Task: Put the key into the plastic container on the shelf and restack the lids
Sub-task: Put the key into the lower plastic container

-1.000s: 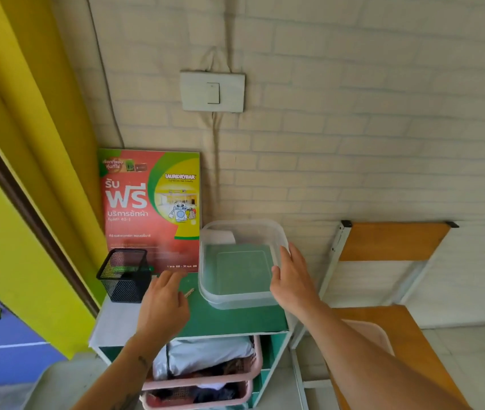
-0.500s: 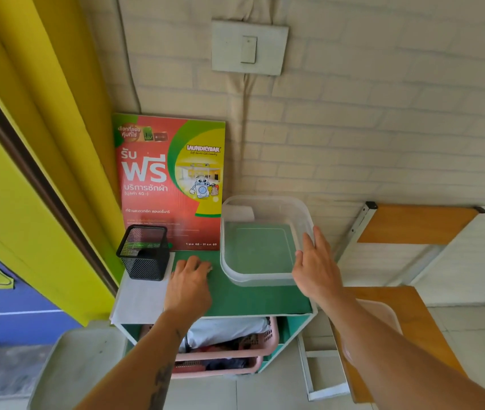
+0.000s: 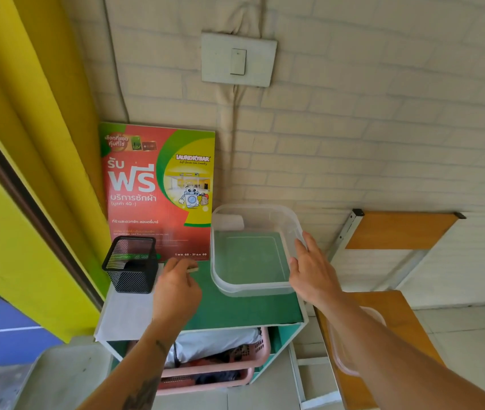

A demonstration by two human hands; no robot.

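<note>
A clear plastic container (image 3: 251,290) stands empty on the green top of the shelf (image 3: 235,310), on its right half. My right hand (image 3: 312,272) rests against the container's right rim with its fingers spread. To the left of the container, just above the shelf top, my left hand (image 3: 176,287) is curled, pinching a small pale key (image 3: 193,269) at its fingertips. A clear lid (image 3: 343,361) lies on the wooden table at the right, mostly hidden behind my right forearm.
A black mesh pen cup (image 3: 130,263) stands at the shelf's back left, in front of a red laundry poster (image 3: 158,187). A pink basket (image 3: 217,369) of clothes fills the shelf below. The wooden table (image 3: 397,309) adjoins on the right.
My left hand has risen off the shelf top, its fingers now closed on the key. My right hand stays at the container's right rim. The view has moved closer.
</note>
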